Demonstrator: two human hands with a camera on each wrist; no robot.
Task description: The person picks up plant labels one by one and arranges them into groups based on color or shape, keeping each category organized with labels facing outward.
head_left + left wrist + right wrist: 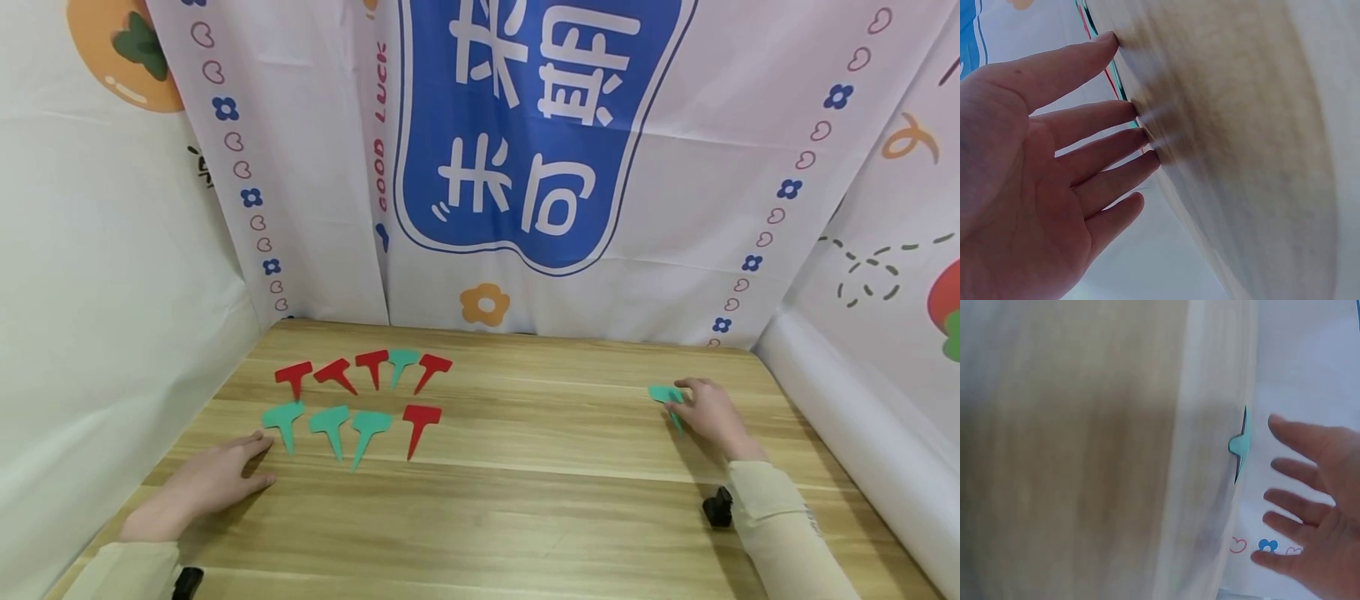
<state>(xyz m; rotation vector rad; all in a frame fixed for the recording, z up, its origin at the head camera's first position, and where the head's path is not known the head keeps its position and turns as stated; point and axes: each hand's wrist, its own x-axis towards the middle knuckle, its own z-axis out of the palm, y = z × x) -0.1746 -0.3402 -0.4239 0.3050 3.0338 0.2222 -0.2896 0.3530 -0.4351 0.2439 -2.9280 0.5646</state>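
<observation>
On the left of the wooden table (525, 492) lie several flat T-shaped tags in two rows, red ones (420, 421) and teal ones (331, 423). My left hand (217, 479) rests flat on the table just below the leftmost teal tag (283, 417), fingers straight (1085, 150) and their tips on the wood. At the far right lies a single teal tag (663, 393) (1241, 445). My right hand (708, 412) is beside it, over its stem in the head view. The right wrist view shows that hand's fingers (1300, 472) straight and spread, just short of the tag.
White printed cloth walls (525, 167) close in the table at the back and on both sides. A rolled white edge (847, 425) runs along the right side. Bare wood lies between the two hands. Black wrist mounts (717, 507) sit by my sleeves.
</observation>
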